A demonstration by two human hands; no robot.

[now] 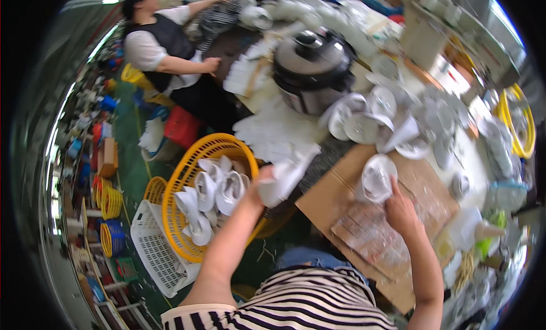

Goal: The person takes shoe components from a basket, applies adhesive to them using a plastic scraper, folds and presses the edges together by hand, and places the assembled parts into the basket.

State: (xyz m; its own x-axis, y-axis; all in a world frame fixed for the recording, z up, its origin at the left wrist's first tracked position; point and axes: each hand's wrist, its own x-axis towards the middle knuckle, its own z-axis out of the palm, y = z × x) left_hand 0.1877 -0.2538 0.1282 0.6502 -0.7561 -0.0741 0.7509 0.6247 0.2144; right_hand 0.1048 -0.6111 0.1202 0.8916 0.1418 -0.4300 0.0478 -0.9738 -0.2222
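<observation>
My left hand (264,186) is closed round the edge of a white curved piece (282,179), held between the basket and the table. Over the cardboard, my right hand (401,207) grips the near right rim of a white cup-shaped piece (377,175); its index finger stretches along the edge, and the other fingers are partly hidden. Similar white curved pieces (228,189) lie in a yellow plastic basket (170,209) to my left. Beyond the cardboard stand several white and clear cup-like forms (360,127).
Brown cardboard (324,202) with clear film covers the near table. A black-and-silver electric cooker (311,65) stands behind, beside stacked white flat pieces (273,131). A white crate (156,244) sits by the basket. At far left, a co-worker (170,42) reaches over the table.
</observation>
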